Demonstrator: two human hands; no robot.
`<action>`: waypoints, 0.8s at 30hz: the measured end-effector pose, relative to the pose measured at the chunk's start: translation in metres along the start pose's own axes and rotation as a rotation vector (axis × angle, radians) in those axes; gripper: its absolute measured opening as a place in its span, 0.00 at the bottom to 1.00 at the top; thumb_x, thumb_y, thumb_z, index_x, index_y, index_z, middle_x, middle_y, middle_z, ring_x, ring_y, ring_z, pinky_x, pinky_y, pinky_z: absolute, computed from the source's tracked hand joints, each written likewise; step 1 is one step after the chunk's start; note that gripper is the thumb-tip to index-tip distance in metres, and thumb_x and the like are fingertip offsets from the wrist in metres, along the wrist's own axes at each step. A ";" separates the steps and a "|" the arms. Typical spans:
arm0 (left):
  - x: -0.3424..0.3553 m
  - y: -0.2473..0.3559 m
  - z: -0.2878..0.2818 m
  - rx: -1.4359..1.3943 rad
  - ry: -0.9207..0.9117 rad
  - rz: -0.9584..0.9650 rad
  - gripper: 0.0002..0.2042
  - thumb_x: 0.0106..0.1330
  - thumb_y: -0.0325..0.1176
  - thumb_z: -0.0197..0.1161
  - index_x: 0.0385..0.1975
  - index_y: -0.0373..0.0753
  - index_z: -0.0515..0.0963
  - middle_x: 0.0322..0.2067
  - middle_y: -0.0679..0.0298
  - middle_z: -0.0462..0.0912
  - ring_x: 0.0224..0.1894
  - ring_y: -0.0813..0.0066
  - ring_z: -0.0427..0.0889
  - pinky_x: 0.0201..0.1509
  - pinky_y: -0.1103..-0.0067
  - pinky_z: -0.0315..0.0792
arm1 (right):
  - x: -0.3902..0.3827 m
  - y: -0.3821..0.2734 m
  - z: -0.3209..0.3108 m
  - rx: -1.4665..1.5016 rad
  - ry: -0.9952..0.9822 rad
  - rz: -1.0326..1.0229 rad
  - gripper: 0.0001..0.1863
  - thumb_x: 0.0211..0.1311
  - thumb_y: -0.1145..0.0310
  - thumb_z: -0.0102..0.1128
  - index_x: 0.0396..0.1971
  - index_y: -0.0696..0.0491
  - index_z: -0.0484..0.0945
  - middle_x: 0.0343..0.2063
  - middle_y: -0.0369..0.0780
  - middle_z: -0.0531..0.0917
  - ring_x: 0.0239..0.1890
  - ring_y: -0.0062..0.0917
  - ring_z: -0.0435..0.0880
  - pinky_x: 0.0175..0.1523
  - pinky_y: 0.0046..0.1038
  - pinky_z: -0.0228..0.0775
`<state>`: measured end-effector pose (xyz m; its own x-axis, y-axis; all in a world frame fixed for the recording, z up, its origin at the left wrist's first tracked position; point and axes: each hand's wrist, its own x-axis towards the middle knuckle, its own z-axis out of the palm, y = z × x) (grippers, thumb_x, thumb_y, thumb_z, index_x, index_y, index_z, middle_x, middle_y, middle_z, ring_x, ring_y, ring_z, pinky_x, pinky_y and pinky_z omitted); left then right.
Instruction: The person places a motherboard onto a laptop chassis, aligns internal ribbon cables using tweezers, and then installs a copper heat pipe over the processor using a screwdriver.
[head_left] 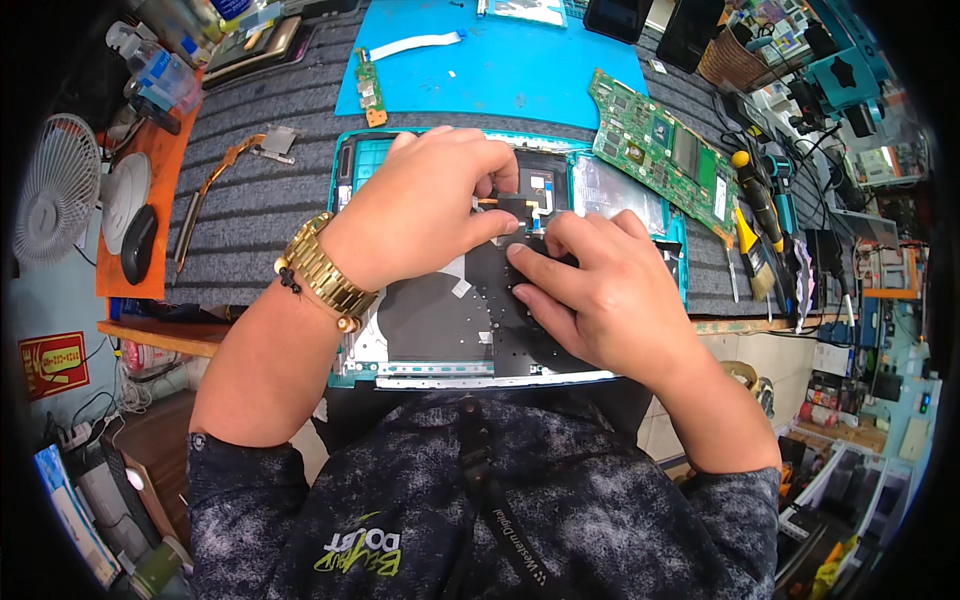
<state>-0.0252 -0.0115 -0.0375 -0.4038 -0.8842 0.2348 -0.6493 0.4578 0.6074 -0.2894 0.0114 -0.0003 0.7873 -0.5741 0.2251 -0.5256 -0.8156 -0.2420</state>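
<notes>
An opened laptop chassis [375,372] with a teal rim lies in front of me at the table's near edge. My left hand [435,200] reaches over its upper middle, thumb and fingers pinched on a small black piece [514,208]. A short orange strip shows beside that piece, and white and blue connector ends sit just right of it. Below, a thin black sheet [425,315] covers much of the chassis. My right hand [605,285] rests on the sheet's right part, index finger and thumb apart, with nothing visible between them. Its other fingers curl and partly hide the area beneath.
A green circuit board [665,150] leans over the chassis's upper right corner. A blue mat [520,75] beyond holds a small board [370,90] and a white ribbon cable [415,44]. A copper heat pipe [212,185] lies left; a brush [763,275] and screwdrivers lie right.
</notes>
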 end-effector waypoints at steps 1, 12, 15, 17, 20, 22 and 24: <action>0.000 0.000 0.000 0.007 -0.002 -0.008 0.14 0.67 0.35 0.86 0.47 0.43 0.87 0.40 0.66 0.87 0.49 0.62 0.86 0.61 0.63 0.75 | -0.001 0.001 -0.001 -0.006 0.003 0.006 0.18 0.65 0.64 0.85 0.54 0.50 0.96 0.39 0.36 0.81 0.42 0.32 0.85 0.49 0.39 0.69; -0.002 0.002 -0.007 0.017 -0.033 0.044 0.18 0.65 0.37 0.87 0.51 0.44 0.86 0.43 0.65 0.86 0.51 0.61 0.86 0.63 0.63 0.73 | -0.005 0.001 -0.001 -0.001 0.001 0.011 0.17 0.67 0.60 0.82 0.53 0.49 0.93 0.41 0.36 0.80 0.44 0.35 0.85 0.49 0.42 0.70; -0.004 0.004 -0.009 0.030 -0.067 0.036 0.21 0.63 0.38 0.88 0.52 0.44 0.86 0.45 0.65 0.86 0.53 0.61 0.85 0.64 0.63 0.72 | -0.006 0.000 -0.001 0.040 -0.010 0.034 0.18 0.67 0.62 0.82 0.54 0.49 0.94 0.42 0.37 0.81 0.45 0.37 0.86 0.50 0.44 0.73; -0.003 0.005 -0.010 0.038 -0.074 0.040 0.23 0.61 0.38 0.89 0.53 0.44 0.85 0.46 0.66 0.85 0.53 0.62 0.84 0.66 0.63 0.71 | -0.007 0.001 -0.002 0.086 -0.018 0.055 0.19 0.66 0.63 0.83 0.55 0.51 0.94 0.43 0.39 0.82 0.46 0.40 0.87 0.50 0.46 0.76; -0.001 0.009 -0.010 0.017 -0.079 -0.003 0.23 0.60 0.37 0.89 0.52 0.44 0.85 0.46 0.65 0.85 0.53 0.62 0.84 0.66 0.64 0.71 | -0.010 0.006 -0.005 0.155 -0.018 0.055 0.19 0.67 0.62 0.83 0.55 0.51 0.94 0.43 0.41 0.82 0.46 0.41 0.87 0.51 0.45 0.78; 0.000 0.011 -0.011 0.003 -0.086 -0.031 0.23 0.59 0.38 0.90 0.51 0.45 0.85 0.46 0.65 0.86 0.54 0.60 0.84 0.66 0.62 0.71 | -0.012 0.015 -0.012 0.188 -0.040 0.042 0.22 0.65 0.64 0.85 0.58 0.51 0.95 0.45 0.41 0.83 0.47 0.41 0.88 0.53 0.42 0.80; 0.000 0.012 -0.012 0.012 -0.108 -0.070 0.23 0.59 0.41 0.90 0.51 0.46 0.85 0.47 0.65 0.89 0.57 0.57 0.85 0.66 0.60 0.70 | -0.014 0.030 -0.024 0.218 -0.037 0.069 0.26 0.63 0.65 0.87 0.61 0.51 0.94 0.48 0.44 0.85 0.49 0.43 0.89 0.56 0.42 0.82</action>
<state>-0.0251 -0.0068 -0.0214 -0.4240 -0.8991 0.1086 -0.6855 0.3970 0.6104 -0.3240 -0.0067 0.0121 0.7652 -0.6216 0.1675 -0.4993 -0.7374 -0.4549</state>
